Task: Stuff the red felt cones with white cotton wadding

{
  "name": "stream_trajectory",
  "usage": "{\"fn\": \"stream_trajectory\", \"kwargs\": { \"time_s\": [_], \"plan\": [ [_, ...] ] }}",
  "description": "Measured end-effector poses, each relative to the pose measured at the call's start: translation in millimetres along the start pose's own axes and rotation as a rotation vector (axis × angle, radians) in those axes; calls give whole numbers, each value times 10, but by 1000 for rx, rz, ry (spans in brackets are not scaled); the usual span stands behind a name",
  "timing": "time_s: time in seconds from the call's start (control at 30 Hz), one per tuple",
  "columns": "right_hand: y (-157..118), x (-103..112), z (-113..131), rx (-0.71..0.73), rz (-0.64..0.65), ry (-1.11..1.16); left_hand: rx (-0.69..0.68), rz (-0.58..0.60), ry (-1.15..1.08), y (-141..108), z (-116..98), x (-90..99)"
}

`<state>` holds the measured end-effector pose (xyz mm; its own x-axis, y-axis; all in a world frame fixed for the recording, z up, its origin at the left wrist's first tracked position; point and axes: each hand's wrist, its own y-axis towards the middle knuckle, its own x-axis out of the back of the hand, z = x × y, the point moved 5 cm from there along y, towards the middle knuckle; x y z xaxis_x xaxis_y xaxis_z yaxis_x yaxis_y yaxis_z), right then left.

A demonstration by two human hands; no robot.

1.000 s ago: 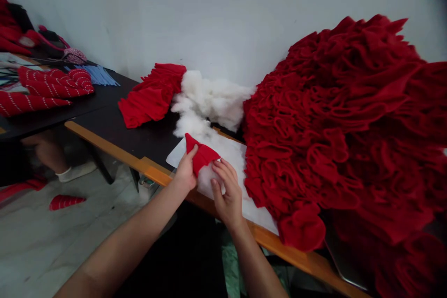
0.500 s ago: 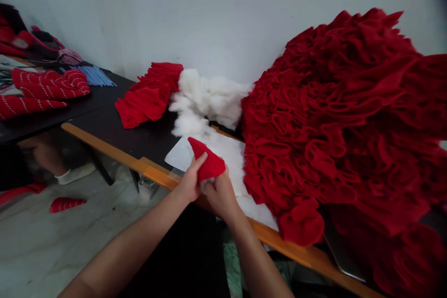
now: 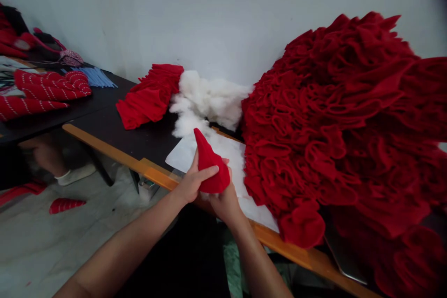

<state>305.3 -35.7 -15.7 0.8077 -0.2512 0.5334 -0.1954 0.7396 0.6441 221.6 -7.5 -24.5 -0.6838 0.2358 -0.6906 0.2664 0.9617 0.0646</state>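
A red felt cone (image 3: 212, 170) points up and slightly away from me, over the table's front edge. My left hand (image 3: 193, 181) grips it from the left, thumb lying across its front. On the other side my right hand (image 3: 225, 202) is closed around the lower right of the cone, its fingers mostly hidden behind the cloth. A little white stuffing shows at the cone's open bottom end, between the hands. Behind the cone lies a white sheet (image 3: 179, 154) with loose white stuffing (image 3: 213, 98) heaped beyond it.
A tall pile of red felt pieces (image 3: 335, 135) fills the right side. A smaller red stack (image 3: 150, 98) lies left of the stuffing. Striped red cones (image 3: 52, 84) and blue strips (image 3: 92, 77) are on the left table. One striped cone (image 3: 66, 205) lies on the floor near a person's leg (image 3: 50, 158).
The red cone has turned more upright and its body shows fuller. My left thumb has moved down across its front, while my right hand has shifted to its lower right side.
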Motion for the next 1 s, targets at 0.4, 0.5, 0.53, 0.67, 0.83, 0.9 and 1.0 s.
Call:
{"fn": "stream_trajectory", "kwargs": {
  "time_s": [0.4, 0.5, 0.53, 0.67, 0.83, 0.9, 1.0],
  "plan": [
    [59, 14, -116, -178, -114, -110, 42, 15, -58, 3, 150, -21],
    [105, 20, -133, -316, -143, -47, -4, -30, -48, 18, 150, -10],
    [102, 24, -101, -305, -123, -13, -12, -40, -55, 31, 126, 7],
    [-18, 156, -10, -193, -159, 100, -17, -19, -73, 70, -14, 103],
    [-136, 273, -268, -445, -424, 391, -2, 56, -167, 63, -21, 106],
    [-53, 179, -290, -506, -320, 486, 39, 39, -204, 54, 62, 56],
    [99, 170, -224, -488, -284, 361, 90, -79, -214, 31, 172, 4]
  ]
}}
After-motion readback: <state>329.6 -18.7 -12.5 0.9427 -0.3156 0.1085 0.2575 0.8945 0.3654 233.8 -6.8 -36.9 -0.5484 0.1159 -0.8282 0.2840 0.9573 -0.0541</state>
